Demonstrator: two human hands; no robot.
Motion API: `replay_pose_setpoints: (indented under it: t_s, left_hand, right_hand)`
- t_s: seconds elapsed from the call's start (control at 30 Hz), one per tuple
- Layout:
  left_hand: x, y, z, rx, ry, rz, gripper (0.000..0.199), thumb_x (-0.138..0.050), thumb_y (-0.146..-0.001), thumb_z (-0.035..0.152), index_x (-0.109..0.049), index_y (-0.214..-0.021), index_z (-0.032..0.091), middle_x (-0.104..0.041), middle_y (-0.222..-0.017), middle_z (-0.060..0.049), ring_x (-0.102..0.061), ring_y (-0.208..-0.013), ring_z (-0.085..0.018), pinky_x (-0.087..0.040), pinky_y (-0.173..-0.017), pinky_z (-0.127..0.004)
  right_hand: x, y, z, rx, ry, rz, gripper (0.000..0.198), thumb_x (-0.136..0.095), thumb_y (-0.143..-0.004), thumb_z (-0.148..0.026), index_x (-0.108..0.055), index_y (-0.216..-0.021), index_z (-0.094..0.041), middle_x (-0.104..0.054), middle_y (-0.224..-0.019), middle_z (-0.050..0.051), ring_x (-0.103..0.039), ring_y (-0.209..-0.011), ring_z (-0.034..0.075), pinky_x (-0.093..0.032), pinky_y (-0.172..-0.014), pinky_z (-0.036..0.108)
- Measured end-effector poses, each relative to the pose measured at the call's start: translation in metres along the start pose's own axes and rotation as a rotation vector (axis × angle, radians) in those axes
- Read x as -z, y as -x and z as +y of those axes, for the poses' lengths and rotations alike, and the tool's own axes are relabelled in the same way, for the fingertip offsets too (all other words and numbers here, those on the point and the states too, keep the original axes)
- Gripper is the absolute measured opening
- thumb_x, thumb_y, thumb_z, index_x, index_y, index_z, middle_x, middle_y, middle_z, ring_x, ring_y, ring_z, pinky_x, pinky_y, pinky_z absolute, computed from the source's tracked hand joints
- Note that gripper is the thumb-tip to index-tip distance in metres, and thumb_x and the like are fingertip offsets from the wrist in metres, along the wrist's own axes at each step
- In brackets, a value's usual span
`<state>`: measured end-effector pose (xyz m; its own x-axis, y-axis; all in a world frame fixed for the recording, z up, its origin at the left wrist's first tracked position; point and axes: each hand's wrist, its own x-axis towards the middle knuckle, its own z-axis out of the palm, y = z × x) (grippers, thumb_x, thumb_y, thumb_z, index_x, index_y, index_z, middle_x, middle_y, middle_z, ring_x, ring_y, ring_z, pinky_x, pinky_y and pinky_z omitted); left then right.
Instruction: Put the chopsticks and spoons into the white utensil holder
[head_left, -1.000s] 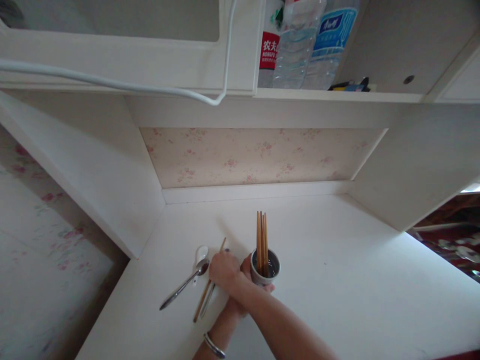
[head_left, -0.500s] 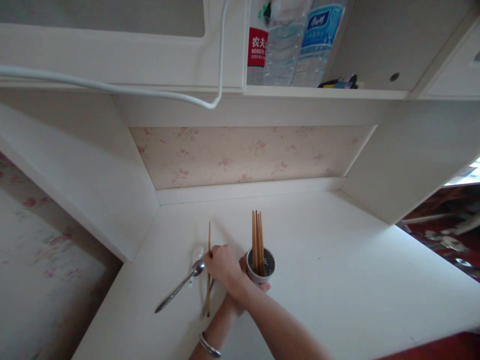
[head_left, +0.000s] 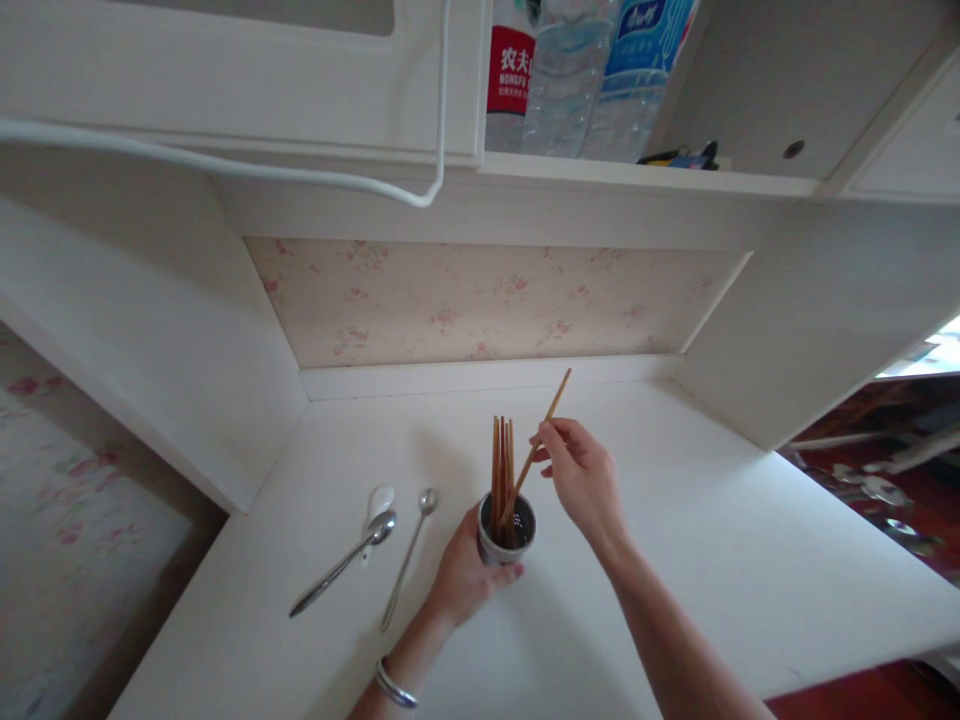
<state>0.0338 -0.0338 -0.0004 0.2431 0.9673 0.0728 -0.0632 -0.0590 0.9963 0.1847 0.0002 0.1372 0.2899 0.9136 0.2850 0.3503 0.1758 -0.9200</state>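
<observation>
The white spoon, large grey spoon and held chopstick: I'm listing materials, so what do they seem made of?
White spoon: looks smooth, perhaps ceramic or plastic; plain white fits both.
Large grey spoon: likely polished metal, given bright highlights.
Chopstick: probably wood or bamboo, from its tan colour; finish unclear.

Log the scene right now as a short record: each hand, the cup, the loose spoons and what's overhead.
left hand: left hand wrapped around the cup
right hand: right hand pinching a single chopstick, tilted, lower end in the cup's mouth
cup contents: several upright chopsticks
spoons crossed: large metal spoon lying across a white spoon
spoon apart: slim long-handled spoon, between that pair and the left hand
overhead: plastic bottles on a shelf
</observation>
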Motion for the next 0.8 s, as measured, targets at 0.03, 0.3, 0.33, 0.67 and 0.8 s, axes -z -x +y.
replay_pose_setpoints:
  t_s: [0.03, 0.3, 0.33, 0.67, 0.8]
  left_hand:
    - [0.000, 0.000, -0.001, -0.014, -0.018, 0.002, 0.081, -0.085, -0.056, 0.015, -0.052, -0.129, 0.022, -0.061, -0.128, -0.009, -0.054, -0.120, -0.029, -0.035, -0.109, -0.047]
    - [-0.002, 0.001, -0.003, -0.023, -0.054, 0.025, 0.077, -0.085, -0.055, 0.015, -0.054, -0.126, 0.020, -0.063, -0.124, -0.009, -0.056, -0.117, -0.031, -0.038, -0.106, -0.048]
    - [-0.003, 0.001, -0.002, -0.015, -0.041, 0.035, 0.078, -0.085, -0.054, 0.015, -0.055, -0.126, 0.020, -0.064, -0.124, -0.009, -0.056, -0.117, -0.031, -0.038, -0.107, -0.049]
    - [-0.005, 0.000, 0.002, -0.013, -0.014, 0.027, 0.076, -0.084, -0.056, 0.018, -0.055, -0.126, 0.020, -0.063, -0.126, -0.010, -0.055, -0.120, -0.032, -0.039, -0.107, -0.049]
    - [-0.007, 0.000, 0.007, -0.019, -0.046, 0.024, 0.068, -0.082, -0.061, 0.022, -0.057, -0.124, 0.020, -0.065, -0.122, -0.010, -0.058, -0.115, -0.031, -0.045, -0.101, -0.047]
  right_hand:
    - [0.005, -0.003, 0.006, 0.006, 0.040, 0.005, 0.034, -0.050, -0.090, -0.049, -0.064, -0.090, -0.018, -0.071, -0.081, 0.007, -0.069, -0.067, 0.019, -0.051, -0.053, 0.024]
    - [0.000, 0.015, 0.045, 0.124, 0.416, -0.163, 0.027, -0.046, -0.093, -0.038, -0.067, -0.090, -0.022, -0.073, -0.082, 0.004, -0.069, -0.076, 0.020, -0.049, -0.069, 0.029]
    - [-0.002, 0.018, 0.048, 0.132, 0.429, -0.186, 0.027, -0.046, -0.094, -0.036, -0.068, -0.090, -0.022, -0.073, -0.084, 0.004, -0.069, -0.077, 0.020, -0.049, -0.070, 0.029]
    - [-0.007, 0.034, 0.070, 0.036, 0.225, -0.303, 0.032, -0.048, -0.094, -0.045, -0.065, -0.108, -0.021, -0.071, -0.098, 0.007, -0.068, -0.081, 0.021, -0.054, -0.069, 0.032]
    - [-0.003, 0.051, 0.088, -0.010, -0.006, -0.437, 0.058, -0.062, -0.086, -0.043, -0.044, -0.138, -0.022, -0.058, -0.132, 0.011, -0.058, -0.117, 0.026, -0.050, -0.096, 0.041]
